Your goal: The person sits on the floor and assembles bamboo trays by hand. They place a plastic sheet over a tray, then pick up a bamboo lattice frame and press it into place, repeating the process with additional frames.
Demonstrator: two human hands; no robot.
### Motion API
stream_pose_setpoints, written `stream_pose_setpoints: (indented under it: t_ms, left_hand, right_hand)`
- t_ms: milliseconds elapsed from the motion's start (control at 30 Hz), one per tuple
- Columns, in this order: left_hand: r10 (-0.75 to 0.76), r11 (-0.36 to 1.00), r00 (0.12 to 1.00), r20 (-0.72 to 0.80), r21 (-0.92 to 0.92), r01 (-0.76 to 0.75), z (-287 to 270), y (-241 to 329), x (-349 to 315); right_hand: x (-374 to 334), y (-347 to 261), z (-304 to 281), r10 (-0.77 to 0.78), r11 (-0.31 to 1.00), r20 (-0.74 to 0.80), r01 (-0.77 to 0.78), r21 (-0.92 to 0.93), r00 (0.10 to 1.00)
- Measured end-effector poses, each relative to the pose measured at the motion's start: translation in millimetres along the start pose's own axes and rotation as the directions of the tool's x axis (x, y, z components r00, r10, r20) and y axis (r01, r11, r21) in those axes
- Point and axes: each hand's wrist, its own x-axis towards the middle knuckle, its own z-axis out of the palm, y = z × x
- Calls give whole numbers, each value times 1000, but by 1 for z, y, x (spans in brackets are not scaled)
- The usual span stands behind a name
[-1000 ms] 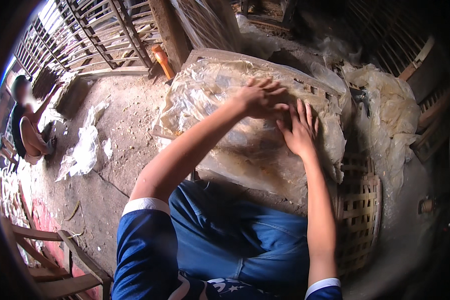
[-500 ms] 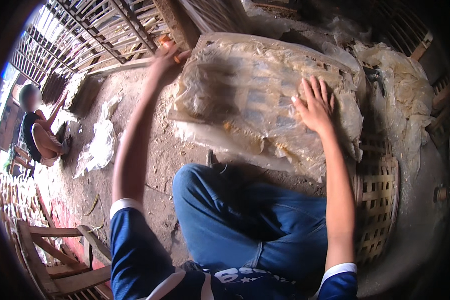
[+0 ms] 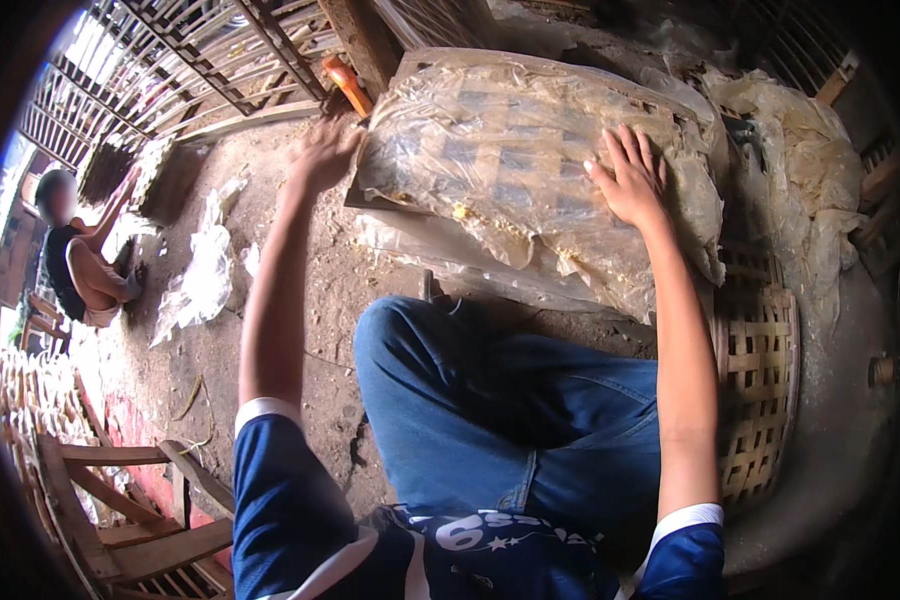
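Observation:
In front of me lies a low stack of plastic sheeting (image 3: 530, 130), wrinkled and translucent, over a woven slatted surface with yellowish crumbs along its near edge. My right hand (image 3: 632, 180) rests palm down on its right part, fingers spread. At the stack's left corner, my left hand (image 3: 320, 155) is open and empty, fingers stretched toward the edge. Just beyond those fingers an orange handle (image 3: 347, 85) leans beside a wooden post; the rest of that tool is hidden.
Crumpled plastic (image 3: 800, 150) hangs at the right above a woven bamboo basket (image 3: 755, 400). White plastic scraps (image 3: 198, 275) lie on the dirt floor. A person (image 3: 82, 250) squats at the far left. Slatted bamboo racks (image 3: 190, 60) stand behind, and a wooden frame (image 3: 135, 510) at lower left.
My left hand has come away from the orange handle and down toward me. The plastic at the stack's left end now lies flatter. My right hand has stayed on the sheet.

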Motion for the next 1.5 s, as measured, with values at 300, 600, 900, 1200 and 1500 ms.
stream_pose_setpoints:
  t_ms: [300,600,900,1200,1500]
  left_hand:
    - [316,886,782,-537,-128,-446,-25,128,-93]
    - [223,928,941,-254,-242,-285,7,101,-167]
    - [-332,943,902,-276,-132,307,62,-105,-200]
    - [541,718,642,-543,-100,-689,-11,201,-146]
    - [-275,960,959,62,-28,277,40,-67,-136]
  right_hand:
    - [1,4,0,8,1000,12,-8,-8,1000]
    - [1,5,1,-10,999,6,10,-34,1000]
    - [6,3,11,-10,1000,-40,10,4,999]
    - [2,2,4,-6,1000,5,6,25,1000]
    - [-3,2,6,14,1000,5,-14,1,1000]
